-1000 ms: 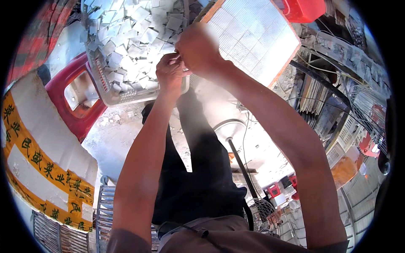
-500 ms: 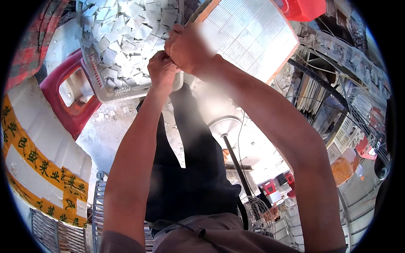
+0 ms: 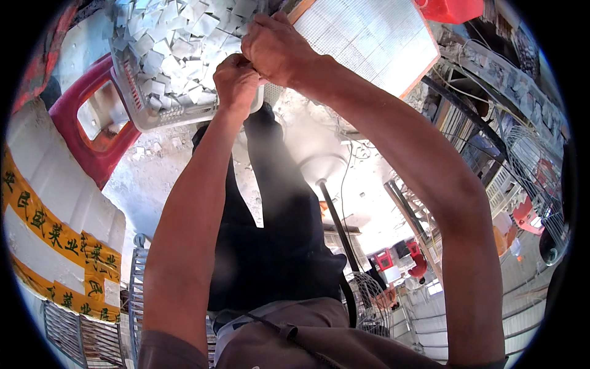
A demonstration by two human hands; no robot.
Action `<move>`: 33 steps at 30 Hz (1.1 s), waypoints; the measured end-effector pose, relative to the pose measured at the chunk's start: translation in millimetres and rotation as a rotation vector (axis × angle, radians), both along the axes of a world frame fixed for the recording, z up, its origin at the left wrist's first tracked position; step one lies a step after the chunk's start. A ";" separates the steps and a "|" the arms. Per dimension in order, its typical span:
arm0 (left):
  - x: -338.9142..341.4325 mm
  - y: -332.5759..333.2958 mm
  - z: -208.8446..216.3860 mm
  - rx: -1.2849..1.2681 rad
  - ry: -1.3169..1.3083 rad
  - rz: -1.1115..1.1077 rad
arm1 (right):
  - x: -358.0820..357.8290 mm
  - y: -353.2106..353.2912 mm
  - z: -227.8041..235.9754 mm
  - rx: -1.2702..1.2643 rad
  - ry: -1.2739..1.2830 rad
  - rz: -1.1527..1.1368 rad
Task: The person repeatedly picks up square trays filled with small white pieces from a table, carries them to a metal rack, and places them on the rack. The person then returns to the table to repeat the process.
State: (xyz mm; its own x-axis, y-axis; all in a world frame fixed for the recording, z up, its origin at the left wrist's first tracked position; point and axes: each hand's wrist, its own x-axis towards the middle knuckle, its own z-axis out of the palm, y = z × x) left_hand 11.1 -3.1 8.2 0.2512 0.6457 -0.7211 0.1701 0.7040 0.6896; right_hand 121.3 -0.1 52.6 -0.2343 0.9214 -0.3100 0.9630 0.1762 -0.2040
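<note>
Just over the near right corner of a white plastic basket (image 3: 166, 122), my two hands meet. My left hand (image 3: 234, 85) is closed, thumb and fingers pinched together. Pressed against it from the right is my right hand (image 3: 279, 50), its fingers curled in. Whatever lies between the fingers is hidden or too small to make out. Many thin, whitish square pieces (image 3: 184, 48) lie loose in a heap inside the basket. Right of my hands, a wood-edged board (image 3: 378, 46) bears rows of pale, flat pieces laid close together.
A dark red plastic stool (image 3: 67, 111) stands under the basket's left side. Nearer left is a white foam box (image 3: 55, 166) with yellow tape. A black pole (image 3: 337, 221) on a round base rises near my legs. A wire-caged fan (image 3: 534, 163) and a red container (image 3: 452, 9) are at right.
The whole view has shifted, so basket, board and stool sit slightly higher in it. My hands stay together at the basket corner, both still closed.
</note>
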 end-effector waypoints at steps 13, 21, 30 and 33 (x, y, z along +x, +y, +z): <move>-7.4 14.3 -7.3 -0.158 -0.039 -0.010 | -21.9 -66.7 -9.1 0.072 0.210 0.014; -9.1 10.1 -9.8 -0.166 -0.115 -0.006 | -31.9 -113.3 -4.7 0.003 0.403 -0.161; -15.4 -28.6 17.9 -0.283 -0.016 -0.103 | 36.6 -229.7 24.7 0.456 0.143 -1.479; 3.2 -44.4 22.5 -0.252 0.069 -0.325 | 73.2 -299.1 -7.1 0.457 0.034 -1.789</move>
State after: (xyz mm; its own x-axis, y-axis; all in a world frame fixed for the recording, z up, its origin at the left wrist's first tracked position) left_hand 14.3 -47.5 30.7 0.3586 0.3422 -0.8685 0.4507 0.7513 0.4821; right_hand 194.5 -299.2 45.5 0.9988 0.0468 -0.0119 0.0361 -0.8869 -0.4605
